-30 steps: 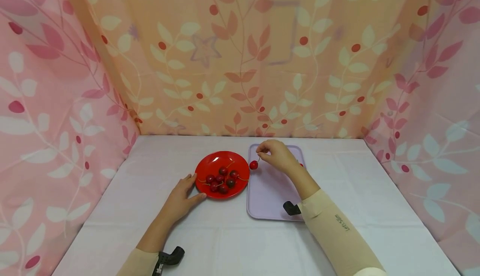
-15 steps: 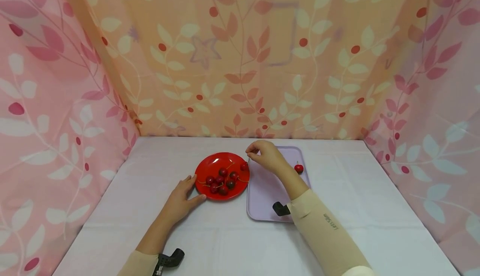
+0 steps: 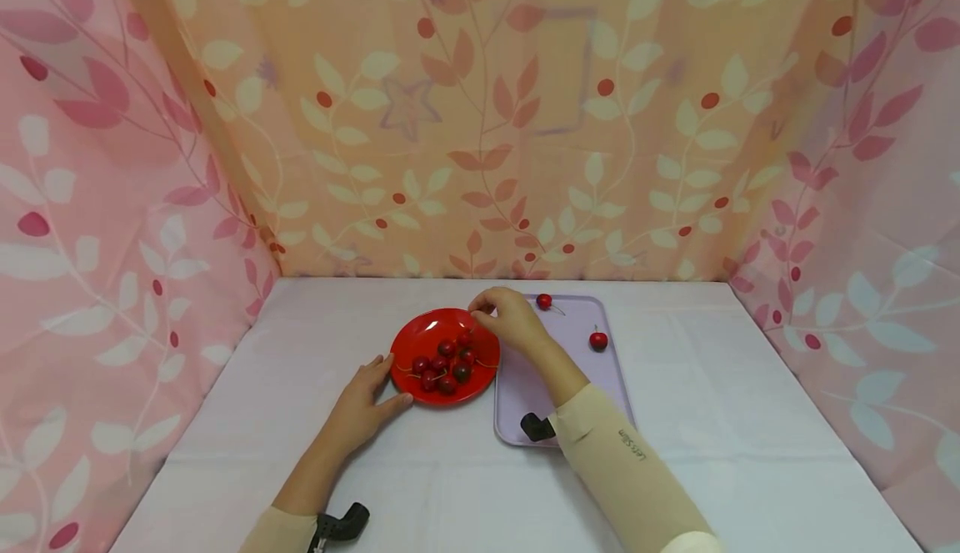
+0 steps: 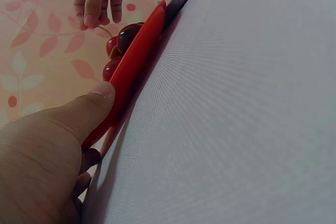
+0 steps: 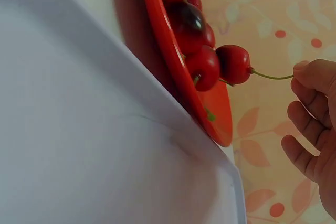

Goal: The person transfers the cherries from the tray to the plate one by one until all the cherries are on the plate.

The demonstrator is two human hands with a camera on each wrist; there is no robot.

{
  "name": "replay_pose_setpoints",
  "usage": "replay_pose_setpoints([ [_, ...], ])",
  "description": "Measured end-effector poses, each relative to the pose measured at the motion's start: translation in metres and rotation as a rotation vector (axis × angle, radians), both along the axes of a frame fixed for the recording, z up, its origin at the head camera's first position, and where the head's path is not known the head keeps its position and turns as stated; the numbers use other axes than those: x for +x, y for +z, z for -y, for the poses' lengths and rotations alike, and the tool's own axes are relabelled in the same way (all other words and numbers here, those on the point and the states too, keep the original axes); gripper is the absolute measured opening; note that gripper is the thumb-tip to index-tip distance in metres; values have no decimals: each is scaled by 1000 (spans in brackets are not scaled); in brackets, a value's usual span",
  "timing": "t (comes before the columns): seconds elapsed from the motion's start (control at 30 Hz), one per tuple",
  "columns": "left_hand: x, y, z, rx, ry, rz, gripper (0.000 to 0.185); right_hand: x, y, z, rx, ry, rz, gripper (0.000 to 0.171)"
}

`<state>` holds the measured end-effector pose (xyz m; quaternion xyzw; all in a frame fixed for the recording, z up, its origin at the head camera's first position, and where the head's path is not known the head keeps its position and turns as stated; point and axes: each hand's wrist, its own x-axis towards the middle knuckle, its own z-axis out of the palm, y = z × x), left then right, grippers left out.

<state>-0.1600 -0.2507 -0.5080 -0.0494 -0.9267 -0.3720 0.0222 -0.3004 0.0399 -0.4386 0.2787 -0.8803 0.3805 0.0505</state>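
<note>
A red plate (image 3: 420,332) with several dark red cherries (image 3: 442,365) lies mid-table. My right hand (image 3: 480,311) hovers over the plate's far right rim and pinches the stem of a cherry (image 5: 234,64). That cherry hangs just above the ones on the plate (image 5: 210,108). My left hand (image 3: 378,382) lies flat on the cloth, its thumb (image 4: 79,114) and forefinger spread against the plate's near left rim (image 4: 136,61). A lilac tray (image 3: 570,378) sits right of the plate, with two cherries (image 3: 543,301) (image 3: 597,340) lying on it.
The white-covered table (image 3: 712,419) is walled on three sides by leaf-patterned cloth (image 3: 480,119). My right forearm in a beige sleeve (image 3: 622,470) crosses the tray's near end.
My right hand moved left from the tray to above the plate, carrying the cherry by its stem. Two cherries on the tray came into view. The left hand stayed put.
</note>
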Motion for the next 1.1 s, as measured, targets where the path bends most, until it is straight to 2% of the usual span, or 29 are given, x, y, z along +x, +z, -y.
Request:
replay_pose_setpoints([
  [0.43,0,-1,0,-10,9,11,90,-2,-20,6,-24,-16,10,6],
  [0.77,-1,0,2,-23,11,23,94,5,-23,2,-11,-31,94,7],
  [1.1,-1,-1,2,-25,11,23,93,4,-29,-6,48,-16,88,5],
])
